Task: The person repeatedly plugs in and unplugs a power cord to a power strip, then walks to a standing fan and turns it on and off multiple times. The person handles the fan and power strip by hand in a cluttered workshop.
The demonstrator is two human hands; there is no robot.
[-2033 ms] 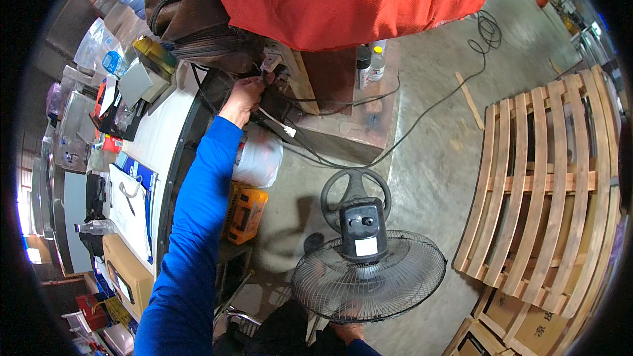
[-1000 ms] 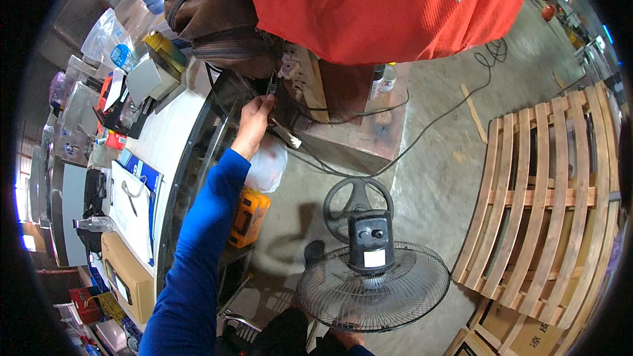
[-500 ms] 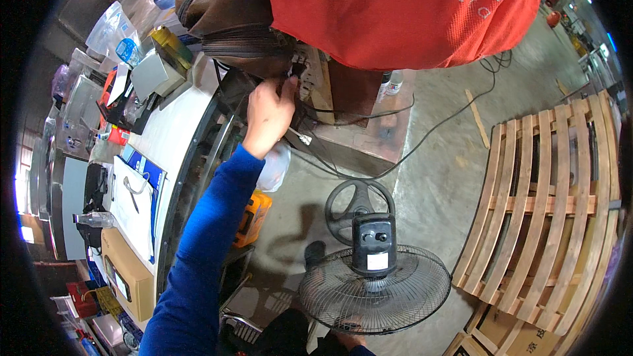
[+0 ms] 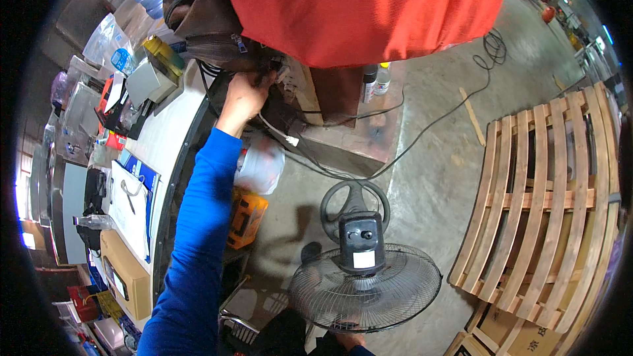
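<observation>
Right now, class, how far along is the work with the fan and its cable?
Done: the standing fan sits on the concrete floor, steadied at its grille by the right hand. In hand: the left hand, in a blue sleeve, is at the plugs and sockets under the red cloth; whether it grips a plug is hidden. Left: black cables lie loose across the floor.

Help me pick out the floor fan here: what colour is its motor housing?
Black, with a small white label, on the fan; the head view shows it.
</observation>
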